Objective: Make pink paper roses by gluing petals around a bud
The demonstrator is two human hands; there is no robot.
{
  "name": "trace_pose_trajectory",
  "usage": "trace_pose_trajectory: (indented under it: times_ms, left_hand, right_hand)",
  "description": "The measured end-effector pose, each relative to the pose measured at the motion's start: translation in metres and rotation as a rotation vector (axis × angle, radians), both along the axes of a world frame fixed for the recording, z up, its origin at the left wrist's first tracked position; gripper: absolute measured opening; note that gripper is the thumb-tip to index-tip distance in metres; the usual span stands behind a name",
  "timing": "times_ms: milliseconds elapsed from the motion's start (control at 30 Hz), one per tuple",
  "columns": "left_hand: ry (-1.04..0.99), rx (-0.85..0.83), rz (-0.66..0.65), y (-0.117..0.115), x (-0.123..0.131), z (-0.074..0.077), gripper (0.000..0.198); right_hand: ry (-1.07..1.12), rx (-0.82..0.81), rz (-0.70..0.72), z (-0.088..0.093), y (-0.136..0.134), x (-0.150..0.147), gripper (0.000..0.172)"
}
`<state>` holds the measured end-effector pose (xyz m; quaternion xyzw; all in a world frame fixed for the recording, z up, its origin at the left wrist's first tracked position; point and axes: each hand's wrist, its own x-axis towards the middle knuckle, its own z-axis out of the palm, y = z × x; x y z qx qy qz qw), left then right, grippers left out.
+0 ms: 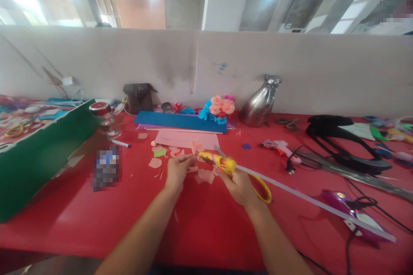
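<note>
Reference: pink sheet (179,138). Glue gun (222,162) sits in front of it, gripped by right hand (240,187). Left hand (177,172), apart from right, pinches flower (196,146) over sheet's front edge; nozzle contact unclear. Scraps (155,163) lie before sheet; blue board (180,121) lies behind; flask (260,102) stands behind, to the right.

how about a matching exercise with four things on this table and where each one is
Things
1. glue gun
2. metal jug
3. jar
4. blue sheet

Places
a. standing beside the green panel
b. lying flat behind the pink sheet
c. held in the right hand
d. standing right of the paper flowers

Pairs: 1-c, 2-d, 3-a, 4-b
</note>
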<state>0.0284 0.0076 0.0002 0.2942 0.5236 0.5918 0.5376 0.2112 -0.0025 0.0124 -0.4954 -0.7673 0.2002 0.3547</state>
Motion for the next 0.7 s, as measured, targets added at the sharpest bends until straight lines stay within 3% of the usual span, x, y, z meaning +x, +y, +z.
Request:
trace_pose_trajectory:
  times_ms: [567,700]
  left_hand:
    - [-0.069,-0.002,-0.016,0.000,0.001,-0.001,0.028]
    - [-0.078,0.009,-0.023,0.001,-0.002,-0.001,0.030]
  right_hand:
    - [0.035,-0.053,-0.044,-0.001,0.003,0.006,0.030]
    - [0.134,-0.192,-0.175,-0.004,0.016,0.018,0.038]
